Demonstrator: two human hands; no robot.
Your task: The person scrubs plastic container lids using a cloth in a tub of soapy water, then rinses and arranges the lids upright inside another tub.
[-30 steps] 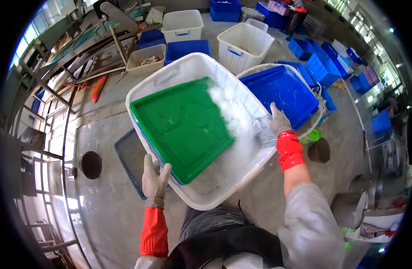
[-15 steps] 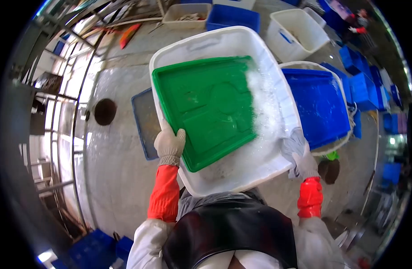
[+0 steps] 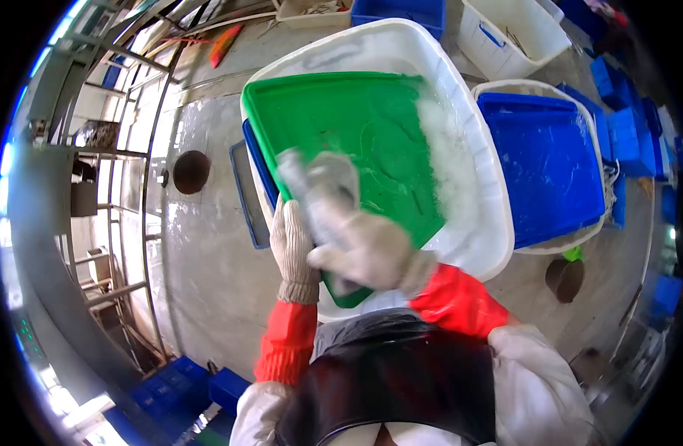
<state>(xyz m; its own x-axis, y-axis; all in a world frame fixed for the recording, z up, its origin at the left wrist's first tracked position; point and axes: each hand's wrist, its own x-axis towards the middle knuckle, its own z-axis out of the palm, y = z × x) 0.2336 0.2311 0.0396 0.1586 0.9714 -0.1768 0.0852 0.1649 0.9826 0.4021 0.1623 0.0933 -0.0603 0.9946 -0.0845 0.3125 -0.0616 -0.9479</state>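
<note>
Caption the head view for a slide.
Right hand holds blurred grey cloth over a green tray partly in a sudsy white tub; left hand at the tray's edge.

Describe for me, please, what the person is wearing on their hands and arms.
The left hand and the right hand, which is blurred, wear pale, off-white gloves; the left one is clearly knitted, with a ribbed cuff. Bright red oversleeves come next, with loose whitish sleeves above them. I can make out no markings.
</note>
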